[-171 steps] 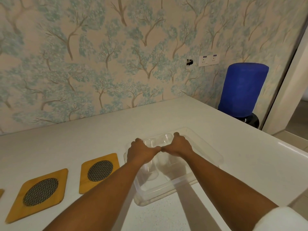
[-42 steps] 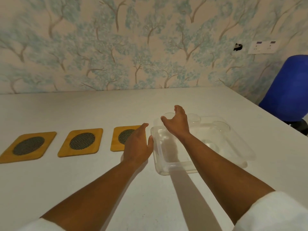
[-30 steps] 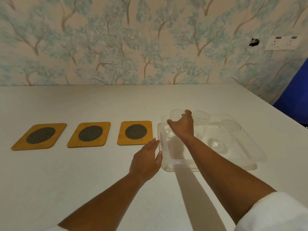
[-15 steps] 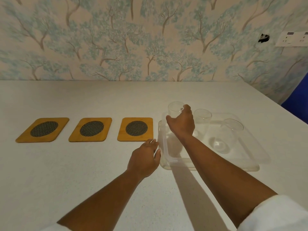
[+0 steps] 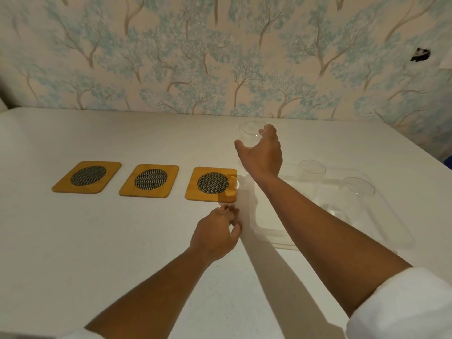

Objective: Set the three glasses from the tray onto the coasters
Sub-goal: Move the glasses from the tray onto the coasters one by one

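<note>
Now tray (image 5: 381, 231) w/ two glasses (image 5: 311, 170); right hand (image 5: 263, 155) grips third glass (image 5: 249, 133) (lifted), left hand (image 5: 215, 234) curled, empty.

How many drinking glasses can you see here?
3. One glass is held up in the right hand; two glasses stand in the clear tray.

Warm and fairly dim, with hard arm shadows thrown forward and leftward across the white table (image 5: 73, 241), soft blur over the wallpaper (image 5: 220, 57), and wide-angle bending at the frame's edges.
</note>
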The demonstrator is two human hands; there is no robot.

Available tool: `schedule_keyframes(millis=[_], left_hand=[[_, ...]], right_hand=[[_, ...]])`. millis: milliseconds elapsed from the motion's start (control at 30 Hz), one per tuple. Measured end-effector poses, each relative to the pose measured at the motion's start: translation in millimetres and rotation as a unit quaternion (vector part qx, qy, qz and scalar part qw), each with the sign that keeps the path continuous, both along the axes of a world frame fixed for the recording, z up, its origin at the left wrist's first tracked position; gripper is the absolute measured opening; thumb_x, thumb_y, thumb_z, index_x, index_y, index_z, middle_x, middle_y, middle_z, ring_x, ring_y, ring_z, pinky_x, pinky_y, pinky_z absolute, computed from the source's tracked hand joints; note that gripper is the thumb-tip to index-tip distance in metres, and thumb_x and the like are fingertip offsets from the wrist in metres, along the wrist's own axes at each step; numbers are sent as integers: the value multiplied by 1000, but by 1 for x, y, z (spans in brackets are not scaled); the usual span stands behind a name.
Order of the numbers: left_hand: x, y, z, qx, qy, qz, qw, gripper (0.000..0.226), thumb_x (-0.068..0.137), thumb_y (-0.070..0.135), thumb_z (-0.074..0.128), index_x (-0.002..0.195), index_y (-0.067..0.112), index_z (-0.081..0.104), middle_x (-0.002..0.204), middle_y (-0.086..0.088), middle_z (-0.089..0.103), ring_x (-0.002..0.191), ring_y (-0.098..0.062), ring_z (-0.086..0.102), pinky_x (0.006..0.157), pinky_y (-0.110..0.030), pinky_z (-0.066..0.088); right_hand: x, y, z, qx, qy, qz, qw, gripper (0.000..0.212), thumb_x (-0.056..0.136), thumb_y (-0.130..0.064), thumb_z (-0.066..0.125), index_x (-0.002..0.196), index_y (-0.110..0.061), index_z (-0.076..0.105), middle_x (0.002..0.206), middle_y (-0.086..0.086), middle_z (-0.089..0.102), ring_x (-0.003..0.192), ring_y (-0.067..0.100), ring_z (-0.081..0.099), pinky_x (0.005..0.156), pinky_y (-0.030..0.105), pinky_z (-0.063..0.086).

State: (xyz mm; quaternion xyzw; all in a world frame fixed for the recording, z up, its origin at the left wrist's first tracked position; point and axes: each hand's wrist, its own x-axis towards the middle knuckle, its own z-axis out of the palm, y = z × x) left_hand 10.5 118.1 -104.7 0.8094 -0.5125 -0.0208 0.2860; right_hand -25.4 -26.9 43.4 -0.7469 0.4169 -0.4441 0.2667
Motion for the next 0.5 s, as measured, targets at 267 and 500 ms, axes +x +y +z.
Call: schedule_keyframes(millis=[267,500], left_hand=[[11,14,-11,118,-57,-57,990,80,86,80,20,153,38,11,160,19,12,149,-14,8,115,-37,5],[15,16,-17,135,-116,-86,980,83,87,77,1,154,30,-1,163,10,-3,148,-10,-12,119,-37,-12]], right_hand=[[38,25,-7,77,-12,77,994,79,71,-48,79,132,-13,44,124,5,59,112,23,58,89,36,51],[71,38,-26,120,18,115,986,86,68,-42,83,137,-10,43,132,8,50,118,22,51,88,29,43]])
